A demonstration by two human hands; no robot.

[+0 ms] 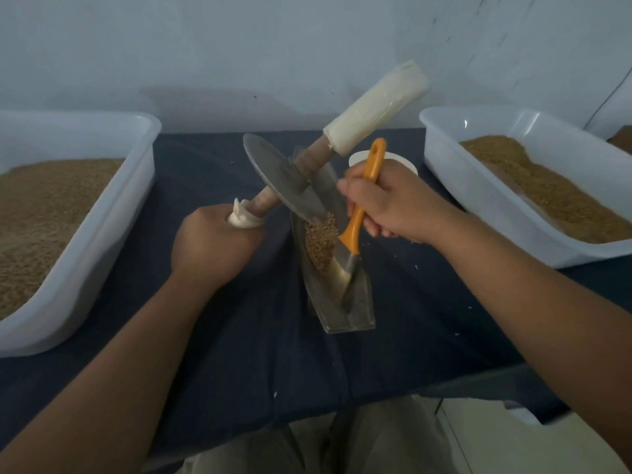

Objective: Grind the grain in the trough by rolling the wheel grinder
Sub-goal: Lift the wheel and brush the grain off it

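Pale wall (307,46) behind dark-clothed table (239,354) (dim light)

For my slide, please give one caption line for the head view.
Left hand holds the wheel grinder tilted; right hand holds an orange brush to the grain in the trough.

Tilted wheel grinder (285,179) over grain-filled trough (345,302)

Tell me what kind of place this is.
Likely a small indoor grain-grinding workstation: a left tub and right tub of grain sit on a dark-clothed table, with a wheel grinder and metal trough between them.
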